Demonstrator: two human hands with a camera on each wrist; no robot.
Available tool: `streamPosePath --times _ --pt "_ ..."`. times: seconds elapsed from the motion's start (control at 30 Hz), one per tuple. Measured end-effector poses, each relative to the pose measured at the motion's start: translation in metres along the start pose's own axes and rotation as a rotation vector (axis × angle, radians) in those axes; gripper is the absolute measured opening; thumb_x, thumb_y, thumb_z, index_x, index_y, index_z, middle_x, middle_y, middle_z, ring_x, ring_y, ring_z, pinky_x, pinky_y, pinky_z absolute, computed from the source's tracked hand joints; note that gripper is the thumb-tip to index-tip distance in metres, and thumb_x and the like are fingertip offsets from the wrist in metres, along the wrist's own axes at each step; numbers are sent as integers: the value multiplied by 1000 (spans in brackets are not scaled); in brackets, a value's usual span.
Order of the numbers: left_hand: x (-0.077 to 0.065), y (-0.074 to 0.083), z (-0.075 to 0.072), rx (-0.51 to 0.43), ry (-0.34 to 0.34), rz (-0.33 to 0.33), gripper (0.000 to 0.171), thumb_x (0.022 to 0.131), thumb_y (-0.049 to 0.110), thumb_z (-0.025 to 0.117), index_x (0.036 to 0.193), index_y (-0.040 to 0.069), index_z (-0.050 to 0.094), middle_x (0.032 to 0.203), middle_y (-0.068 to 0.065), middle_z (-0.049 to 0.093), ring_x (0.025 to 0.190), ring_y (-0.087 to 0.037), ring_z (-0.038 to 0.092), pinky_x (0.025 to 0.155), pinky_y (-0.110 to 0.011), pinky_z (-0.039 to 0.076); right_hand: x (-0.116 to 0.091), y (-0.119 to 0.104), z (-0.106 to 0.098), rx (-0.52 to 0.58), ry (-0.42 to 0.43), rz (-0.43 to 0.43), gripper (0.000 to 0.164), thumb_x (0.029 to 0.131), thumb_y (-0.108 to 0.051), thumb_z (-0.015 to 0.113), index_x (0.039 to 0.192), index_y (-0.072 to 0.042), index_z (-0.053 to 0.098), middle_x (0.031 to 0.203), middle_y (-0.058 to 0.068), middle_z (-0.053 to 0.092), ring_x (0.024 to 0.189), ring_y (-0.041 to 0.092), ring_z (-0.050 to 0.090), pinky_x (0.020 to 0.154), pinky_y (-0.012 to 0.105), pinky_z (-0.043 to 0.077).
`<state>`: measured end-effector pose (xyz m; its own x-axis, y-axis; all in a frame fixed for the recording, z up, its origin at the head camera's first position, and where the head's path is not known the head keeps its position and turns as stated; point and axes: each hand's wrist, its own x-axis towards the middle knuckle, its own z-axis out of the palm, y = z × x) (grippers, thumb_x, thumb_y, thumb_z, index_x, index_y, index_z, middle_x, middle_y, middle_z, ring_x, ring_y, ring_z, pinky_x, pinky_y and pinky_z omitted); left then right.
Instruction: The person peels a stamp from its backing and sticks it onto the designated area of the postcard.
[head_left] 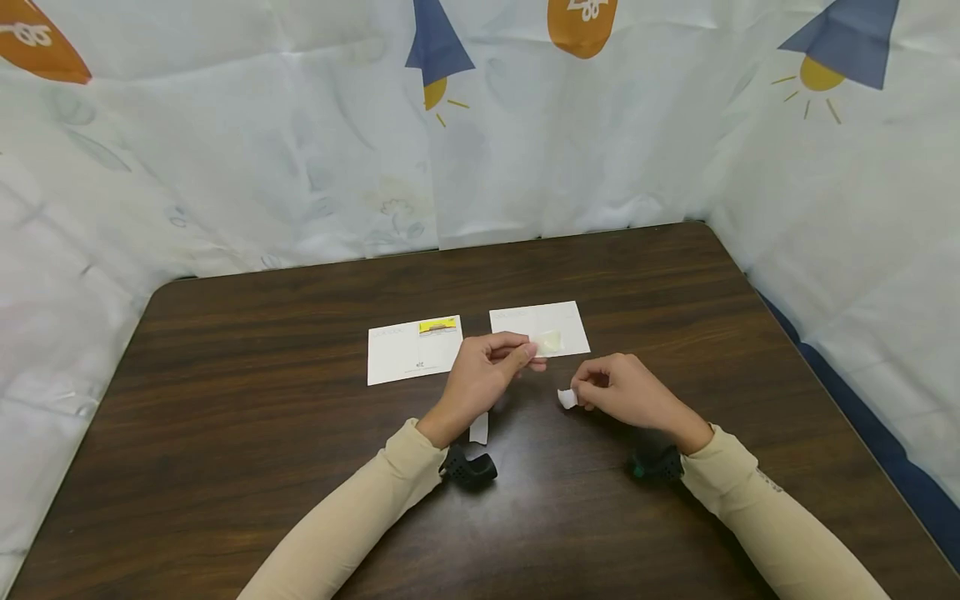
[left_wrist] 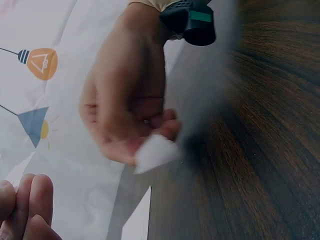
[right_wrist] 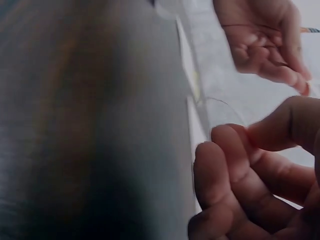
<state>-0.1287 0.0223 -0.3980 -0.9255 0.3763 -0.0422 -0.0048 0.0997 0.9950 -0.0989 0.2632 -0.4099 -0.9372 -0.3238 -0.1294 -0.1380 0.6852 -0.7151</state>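
Note:
My left hand [head_left: 486, 371] pinches a small, thin, pale see-through piece [head_left: 550, 342] with a yellowish tint between thumb and fingers. In the head view that piece overlaps the lower part of a white card [head_left: 536, 319]. To the right and nearer the body, my right hand [head_left: 630, 393] pinches a small curled scrap of white paper [head_left: 567, 399], which shows larger in the left wrist view as a white paper scrap [left_wrist: 157, 152]. Left of the first card lies another white card [head_left: 405, 354] bearing a yellow stamp [head_left: 437, 326]. The left hand covers its right corner.
A short white paper strip [head_left: 479, 429] lies on the dark wooden table [head_left: 247, 433], beside the left wrist. Black wrist cameras hang under both wrists. White printed curtains [head_left: 300, 150] surround the table's back and sides.

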Motion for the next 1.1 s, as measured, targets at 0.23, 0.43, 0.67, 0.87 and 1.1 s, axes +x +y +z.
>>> streamPosePath --times 0.23,0.43,0.67,0.87,1.1 --pt "-1 -3 -3 27 9 1 19 100 21 70 111 9 78 94 -12 82 85 -7 78 76 -32 59 -1 4 5 -30 -72 25 16 91 -9 66 83 -14 79 67 -5 71 59 7 61 54 22 49" --pt "-2 -3 -4 30 12 -24 20 100 23 69 112 10 78 95 -11 83 88 -14 78 70 -22 52 -4 2 2 -73 -59 35 14 89 -11 69 84 -14 81 64 -6 70 56 6 60 52 21 48" --pt "-1 -4 -5 26 10 -29 20 100 21 68 113 9 78 94 -13 82 92 -28 78 67 -20 50 -6 0 -3 -164 -1 38 22 90 -11 65 78 -18 81 58 -11 64 51 4 54 49 20 40" --pt "-2 -4 -5 25 6 -39 19 100 20 69 112 8 78 93 -13 82 90 -21 80 66 -21 50 -8 0 -6 -239 23 -11 17 89 -12 69 81 -19 83 66 -11 69 55 3 45 53 19 36" --pt "-3 -2 -5 29 -7 -22 19 100 19 68 111 7 78 92 -15 82 97 -38 77 66 -19 49 -9 -1 -11 -271 85 -35 12 90 -13 74 83 -16 82 75 -6 77 62 0 57 58 19 47"
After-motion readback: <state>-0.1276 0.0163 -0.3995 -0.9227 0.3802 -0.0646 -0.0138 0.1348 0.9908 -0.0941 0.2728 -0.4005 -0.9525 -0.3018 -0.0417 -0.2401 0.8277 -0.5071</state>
